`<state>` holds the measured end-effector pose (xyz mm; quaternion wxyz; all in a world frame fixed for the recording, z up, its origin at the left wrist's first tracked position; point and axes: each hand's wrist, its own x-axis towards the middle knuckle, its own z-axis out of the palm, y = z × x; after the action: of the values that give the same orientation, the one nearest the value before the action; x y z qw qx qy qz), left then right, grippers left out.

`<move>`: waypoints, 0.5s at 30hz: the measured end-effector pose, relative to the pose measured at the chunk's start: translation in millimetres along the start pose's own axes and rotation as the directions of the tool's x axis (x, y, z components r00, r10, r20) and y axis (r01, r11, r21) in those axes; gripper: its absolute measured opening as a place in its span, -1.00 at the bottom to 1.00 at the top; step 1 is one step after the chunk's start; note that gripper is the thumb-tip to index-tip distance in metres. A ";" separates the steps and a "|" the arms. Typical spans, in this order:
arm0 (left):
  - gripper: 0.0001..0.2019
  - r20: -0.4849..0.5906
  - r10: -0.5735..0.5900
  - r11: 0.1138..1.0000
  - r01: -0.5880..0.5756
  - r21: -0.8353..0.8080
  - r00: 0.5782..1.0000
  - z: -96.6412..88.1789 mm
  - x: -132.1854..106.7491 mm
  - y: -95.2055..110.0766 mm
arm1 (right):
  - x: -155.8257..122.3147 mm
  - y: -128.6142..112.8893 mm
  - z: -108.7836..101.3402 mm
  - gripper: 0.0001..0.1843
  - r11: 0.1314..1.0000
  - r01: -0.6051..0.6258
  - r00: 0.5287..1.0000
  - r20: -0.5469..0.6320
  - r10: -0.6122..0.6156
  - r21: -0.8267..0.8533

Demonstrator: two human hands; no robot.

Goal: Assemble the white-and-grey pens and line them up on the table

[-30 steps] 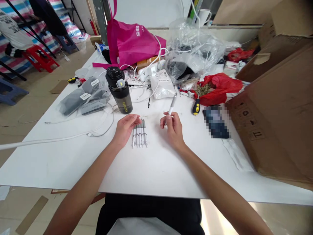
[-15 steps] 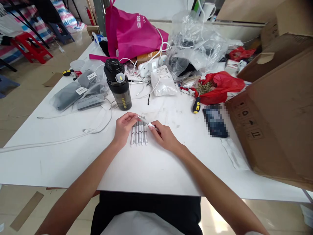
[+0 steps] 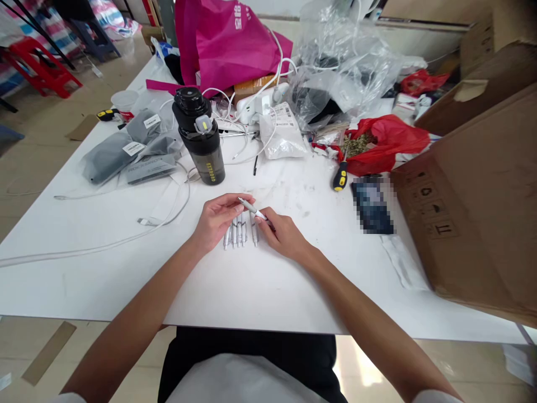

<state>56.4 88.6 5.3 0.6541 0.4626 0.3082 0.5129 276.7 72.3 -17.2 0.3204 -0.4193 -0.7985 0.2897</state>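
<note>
My right hand (image 3: 286, 234) is closed round a white pen with a grey grip (image 3: 252, 208), held tilted above the table, its tip pointing up and left. My left hand (image 3: 218, 219) is at the tip end, its fingers stretched out behind the pen and its thumb apart from them; whether it touches the pen I cannot tell. Under the hands lies a row of similar white pens (image 3: 234, 236), side by side, their upper ends hidden by my left hand. One more pen (image 3: 255, 232) lies slightly apart to the right of the row.
A black bottle (image 3: 205, 148) stands behind my left hand, with plastic-wrapped packages (image 3: 111, 157) and a white cable (image 3: 104, 246) to the left. Rightward are a screwdriver (image 3: 340, 176), a blurred phone-like item (image 3: 372, 206) and a large cardboard box (image 3: 474, 218). A pink bag (image 3: 235, 47) is behind.
My left fingers have moved right and stretched out past the pen tip they were pinched near. One pen of the row now lies apart on the right. The view has shifted slightly.
</note>
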 end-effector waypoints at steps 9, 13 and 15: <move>-0.72 -0.012 -0.035 0.999 0.034 -0.007 0.999 2.9 -0.7 -3.9 | -1.3 2.5 -1.1 -0.69 0.998 0.035 0.999 0.015 -0.036 0.059; -0.75 -0.099 -0.029 0.997 0.036 0.068 0.995 4.2 -0.8 -1.4 | -2.4 2.5 0.7 -0.66 0.998 0.055 0.998 0.013 -0.055 0.028; -0.74 -0.160 -0.017 0.995 0.033 0.098 0.987 3.5 0.0 -1.5 | -2.7 1.5 2.1 -0.65 0.998 0.069 0.998 0.002 -0.069 0.004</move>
<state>60.1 87.5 5.2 0.6097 0.4487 0.3906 0.5238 277.0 70.3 -20.3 0.3301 -0.3905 -0.8123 0.2805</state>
